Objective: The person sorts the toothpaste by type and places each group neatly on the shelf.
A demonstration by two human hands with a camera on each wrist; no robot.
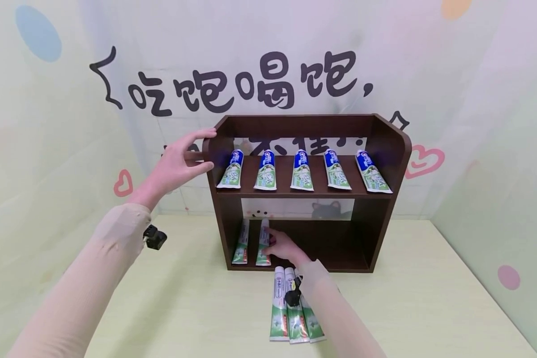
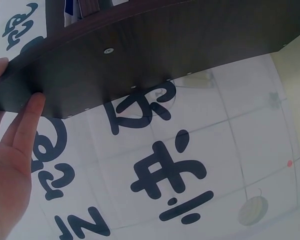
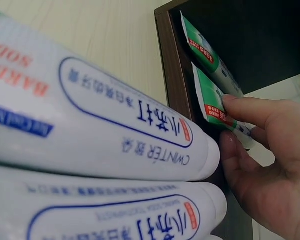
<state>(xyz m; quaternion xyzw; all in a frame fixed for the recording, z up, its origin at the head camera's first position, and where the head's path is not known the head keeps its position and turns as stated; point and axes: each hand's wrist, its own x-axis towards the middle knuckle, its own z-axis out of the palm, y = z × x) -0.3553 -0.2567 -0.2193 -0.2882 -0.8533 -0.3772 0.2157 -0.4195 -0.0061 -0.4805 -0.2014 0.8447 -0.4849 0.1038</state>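
Observation:
A dark brown two-tier shelf [image 1: 302,125] stands on the table. My left hand [image 1: 175,164] holds the upper front edge of its left side panel [image 2: 155,45], thumb and fingers on opposite faces. On the lower tier, my right hand [image 1: 284,247] pinches a white and green toothpaste tube [image 1: 263,238] between thumb and fingers. That tube's crimped green end [image 3: 210,95] points to the shelf's front edge. A matching toothpaste tube [image 1: 241,243] lies to its left, a small gap between them. Several more white and green tubes [image 1: 279,303] lie side by side on the table in front, partly behind my right sleeve.
Several blue and green toothpaste tubes [image 1: 302,171] are spaced in a row on the upper tier, caps toward the back. The pale table [image 1: 183,298] extends to both sides of the shelf. A printed curtain [image 1: 268,40] hangs behind.

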